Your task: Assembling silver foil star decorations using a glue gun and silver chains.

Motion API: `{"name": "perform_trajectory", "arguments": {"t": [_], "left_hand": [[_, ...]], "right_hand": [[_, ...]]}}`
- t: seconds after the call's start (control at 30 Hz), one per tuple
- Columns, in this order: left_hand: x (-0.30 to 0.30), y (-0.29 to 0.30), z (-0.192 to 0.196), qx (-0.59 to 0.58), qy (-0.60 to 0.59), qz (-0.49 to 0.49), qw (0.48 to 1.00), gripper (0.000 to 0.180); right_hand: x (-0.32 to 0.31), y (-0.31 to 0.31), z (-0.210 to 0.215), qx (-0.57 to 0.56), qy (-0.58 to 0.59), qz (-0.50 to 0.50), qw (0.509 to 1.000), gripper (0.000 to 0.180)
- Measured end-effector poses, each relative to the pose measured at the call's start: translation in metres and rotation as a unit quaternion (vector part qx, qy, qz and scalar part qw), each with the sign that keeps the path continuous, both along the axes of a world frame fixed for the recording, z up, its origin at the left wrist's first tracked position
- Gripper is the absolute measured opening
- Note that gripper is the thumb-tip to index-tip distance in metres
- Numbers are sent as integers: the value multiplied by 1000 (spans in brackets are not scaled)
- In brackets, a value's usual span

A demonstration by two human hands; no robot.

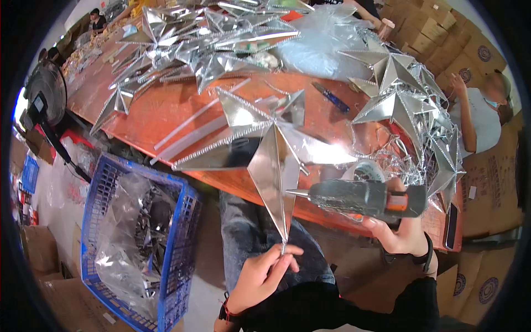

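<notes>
My left hand (260, 282) pinches the bottom tip of a shiny silver star (272, 177) with beaded trim along its edges. The star stands tilted over the near edge of the table, its other points resting above the tabletop. In my right hand (398, 235) is a black hot glue gun (354, 197), held level. Its metal nozzle points left, beside the star's lower arm, and a small gap seems to lie between them. A roll of tape (365, 170) sits partly hidden behind the gun.
Silver stars (215, 36) are heaped at the back, others (392, 105) at the right. On the orange-red table (160, 105) lie translucent strips (193, 126) and a blue-handled cutter (331, 97). A blue crate (180, 243) stands lower left; a phone (452, 227) and a person (481, 119) are right.
</notes>
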State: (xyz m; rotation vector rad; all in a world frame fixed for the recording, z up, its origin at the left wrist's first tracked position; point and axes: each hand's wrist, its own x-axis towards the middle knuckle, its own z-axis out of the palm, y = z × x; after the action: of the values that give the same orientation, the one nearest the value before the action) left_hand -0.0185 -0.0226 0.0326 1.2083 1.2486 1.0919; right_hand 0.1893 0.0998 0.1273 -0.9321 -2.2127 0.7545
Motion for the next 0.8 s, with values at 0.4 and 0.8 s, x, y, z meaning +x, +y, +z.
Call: {"name": "perform_trajectory", "arguments": {"t": [0.4,0.8], "left_hand": [[-7,-16,-43,7,26,-8,1000,20],[-10,-14,-41,-28,50,-13,998,19]], "right_hand": [[-13,17,-1,-58,15,2,998,29],[-19,27,13,70,-46,21,996,29]]}}
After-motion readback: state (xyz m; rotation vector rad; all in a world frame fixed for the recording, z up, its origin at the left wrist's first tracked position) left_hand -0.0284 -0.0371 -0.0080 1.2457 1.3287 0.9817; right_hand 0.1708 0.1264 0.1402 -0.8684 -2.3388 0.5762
